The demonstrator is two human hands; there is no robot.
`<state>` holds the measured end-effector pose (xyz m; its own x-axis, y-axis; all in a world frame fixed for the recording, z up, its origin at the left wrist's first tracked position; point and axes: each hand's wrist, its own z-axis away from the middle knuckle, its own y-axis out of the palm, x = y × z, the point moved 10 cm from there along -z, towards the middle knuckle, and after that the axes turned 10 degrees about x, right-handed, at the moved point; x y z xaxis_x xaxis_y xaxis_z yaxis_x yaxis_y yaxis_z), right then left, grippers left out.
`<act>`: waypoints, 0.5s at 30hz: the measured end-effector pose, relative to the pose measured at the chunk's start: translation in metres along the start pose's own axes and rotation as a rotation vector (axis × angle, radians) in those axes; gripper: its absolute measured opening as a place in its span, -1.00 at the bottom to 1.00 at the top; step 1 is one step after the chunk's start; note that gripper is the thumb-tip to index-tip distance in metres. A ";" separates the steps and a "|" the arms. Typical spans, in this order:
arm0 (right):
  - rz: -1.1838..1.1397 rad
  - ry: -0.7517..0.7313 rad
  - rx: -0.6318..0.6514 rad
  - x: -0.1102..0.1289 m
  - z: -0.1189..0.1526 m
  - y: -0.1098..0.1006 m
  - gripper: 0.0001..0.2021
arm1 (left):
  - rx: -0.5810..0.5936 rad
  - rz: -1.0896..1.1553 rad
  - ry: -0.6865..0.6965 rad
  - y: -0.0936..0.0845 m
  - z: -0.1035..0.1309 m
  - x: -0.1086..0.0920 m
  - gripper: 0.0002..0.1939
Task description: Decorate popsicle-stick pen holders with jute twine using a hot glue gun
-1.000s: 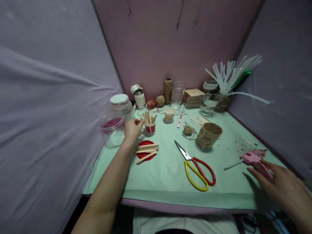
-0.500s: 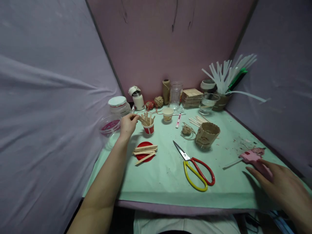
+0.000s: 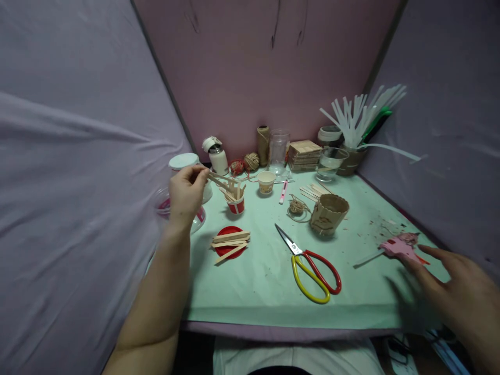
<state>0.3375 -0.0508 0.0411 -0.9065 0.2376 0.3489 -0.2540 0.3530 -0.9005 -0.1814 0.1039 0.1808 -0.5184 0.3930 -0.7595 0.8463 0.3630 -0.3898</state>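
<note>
Pinching thin wooden sticks point(image 3: 217, 183) in the left hand point(image 3: 186, 194), with the grip closed on their near ends, above the far left of the worktop point(image 3: 258, 291). Running rightward and slightly down from the fingertips, long axis aimed at the red-and-white cup point(image 3: 236, 207); hard to tell whether touching the upright sticks point(image 3: 238, 190) in it. Far closer to the left hand than to the right hand point(image 3: 461, 291), spread with thumb and fingers apart beside the pink glue gun point(image 3: 398, 247) at far right
</note>
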 end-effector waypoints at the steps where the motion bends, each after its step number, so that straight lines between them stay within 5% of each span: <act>1: -0.067 -0.005 -0.016 0.016 0.004 -0.010 -0.50 | 0.021 0.056 0.010 0.003 0.005 -0.010 -0.75; 4: -0.344 -0.102 -0.052 0.077 0.018 -0.029 -0.63 | 0.286 0.255 -0.122 0.046 0.030 -0.022 -0.71; 7: -0.639 -0.288 0.218 0.150 0.029 -0.002 -0.69 | 0.650 0.374 -0.320 0.113 0.076 -0.017 -0.64; 9: -0.750 -0.329 0.460 0.184 0.037 0.031 -0.72 | 0.767 0.444 -0.426 0.144 0.104 -0.006 -0.61; 15: -0.846 -0.167 0.752 0.194 0.046 0.092 -0.73 | 0.878 0.446 -0.513 0.180 0.134 0.029 -0.62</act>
<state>0.1224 -0.0143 0.0143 -0.3680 0.0389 0.9290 -0.8906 -0.3016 -0.3402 -0.0277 0.0675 0.0184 -0.2055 -0.1310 -0.9699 0.8422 -0.5285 -0.1070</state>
